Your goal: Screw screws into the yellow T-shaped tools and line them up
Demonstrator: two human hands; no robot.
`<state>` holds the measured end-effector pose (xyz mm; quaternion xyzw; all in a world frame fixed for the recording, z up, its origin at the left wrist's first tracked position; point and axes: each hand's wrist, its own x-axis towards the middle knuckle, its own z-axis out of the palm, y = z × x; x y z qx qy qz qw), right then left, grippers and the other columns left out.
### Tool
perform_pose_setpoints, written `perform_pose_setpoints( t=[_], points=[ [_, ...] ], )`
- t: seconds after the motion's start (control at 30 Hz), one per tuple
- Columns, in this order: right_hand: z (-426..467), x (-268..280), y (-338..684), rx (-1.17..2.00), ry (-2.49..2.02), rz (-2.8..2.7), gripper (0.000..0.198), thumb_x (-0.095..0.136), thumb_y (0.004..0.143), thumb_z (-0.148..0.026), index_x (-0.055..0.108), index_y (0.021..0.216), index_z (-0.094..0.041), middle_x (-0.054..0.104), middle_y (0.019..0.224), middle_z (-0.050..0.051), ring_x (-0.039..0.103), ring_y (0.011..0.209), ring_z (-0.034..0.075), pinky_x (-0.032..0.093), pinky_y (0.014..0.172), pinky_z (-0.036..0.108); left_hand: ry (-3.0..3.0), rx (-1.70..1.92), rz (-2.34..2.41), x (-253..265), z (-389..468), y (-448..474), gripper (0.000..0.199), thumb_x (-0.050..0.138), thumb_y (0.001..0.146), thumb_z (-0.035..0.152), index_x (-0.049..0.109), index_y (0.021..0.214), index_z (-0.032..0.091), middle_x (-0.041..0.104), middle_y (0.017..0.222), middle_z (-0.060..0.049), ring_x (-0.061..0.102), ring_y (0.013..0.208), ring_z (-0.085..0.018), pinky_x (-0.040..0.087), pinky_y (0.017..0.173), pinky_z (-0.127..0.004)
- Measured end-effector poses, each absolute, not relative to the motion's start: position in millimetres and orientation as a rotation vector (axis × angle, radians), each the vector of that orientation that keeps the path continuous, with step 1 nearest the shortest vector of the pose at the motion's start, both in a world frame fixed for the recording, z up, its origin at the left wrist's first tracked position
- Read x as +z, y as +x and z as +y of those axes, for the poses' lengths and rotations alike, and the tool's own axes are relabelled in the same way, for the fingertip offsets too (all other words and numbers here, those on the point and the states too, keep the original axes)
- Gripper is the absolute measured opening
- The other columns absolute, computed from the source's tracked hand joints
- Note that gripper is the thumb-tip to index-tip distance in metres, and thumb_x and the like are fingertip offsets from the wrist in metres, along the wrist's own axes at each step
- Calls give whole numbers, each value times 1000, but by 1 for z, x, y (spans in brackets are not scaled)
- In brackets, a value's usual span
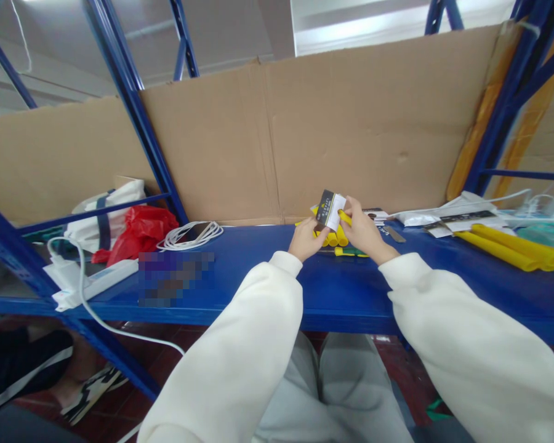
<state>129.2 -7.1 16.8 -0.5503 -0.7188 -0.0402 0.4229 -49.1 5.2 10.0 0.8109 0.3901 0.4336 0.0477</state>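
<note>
You are pinching the black-and-white card [325,209] at its lower edge with your left hand [305,239], and it is tilting slightly. Your right hand [364,229] is gripping a yellow tube [345,217] between thumb and fingers at the card's right side. The tube's long axis is slanting down to the right, its upper end pointing towards the card, and your right hand is the nearer one to it. It seems to be touching the card, though both are too small to be sure. More yellow rolls [337,237] are lying below the card.
</note>
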Motion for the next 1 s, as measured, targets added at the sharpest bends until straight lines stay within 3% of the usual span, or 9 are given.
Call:
perform_pose_setpoints(
  t=[0.3,0.5,0.6,0.73,0.83,1.0],
  points=[
    [1,11,131,-6,-1252,-1796,74,56,90,-29,35,159,-16,73,124,16,70,113,33,54,100,46,2249,1307,998,6,-5,-41,41,57,99,26,63,139,16,74,132,-9,67,126,-26,49,112,-38],
    [8,5,120,340,-1066,-1722,90,70,83,-35,31,163,-18,76,111,10,72,101,27,58,96,43,2023,1366,1102,7,0,-38,38,43,106,25,68,133,17,73,135,-7,61,136,-23,44,118,-36],
    [7,8,118,615,-1062,-1568,84,70,85,-40,37,159,-18,77,104,8,74,91,24,62,85,38,1857,1465,1023,6,4,-37,37,43,105,27,69,128,13,74,132,-10,65,131,-23,46,116,-36],
    [2,15,123,862,-1113,-1449,41,67,88,-38,64,124,-19,78,97,9,74,81,22,61,72,33,1654,1551,993,5,9,-37,37,42,103,26,72,116,10,78,121,-11,69,123,-24,50,111,-36],
    [-1,17,126,966,-1125,-1375,17,68,88,-36,65,95,-21,77,89,8,72,76,21,60,68,31,1485,1618,1039,7,13,-39,36,43,101,28,72,111,9,79,116,-12,71,118,-25,52,107,-36],
    [-4,17,126,1033,-1035,-1381,28,77,84,-42,58,79,-23,73,80,4,70,75,19,58,69,30,1161,1613,1036,13,19,-44,44,40,104,41,66,121,10,78,113,-12,75,105,-22,59,93,-32]
  ],
)
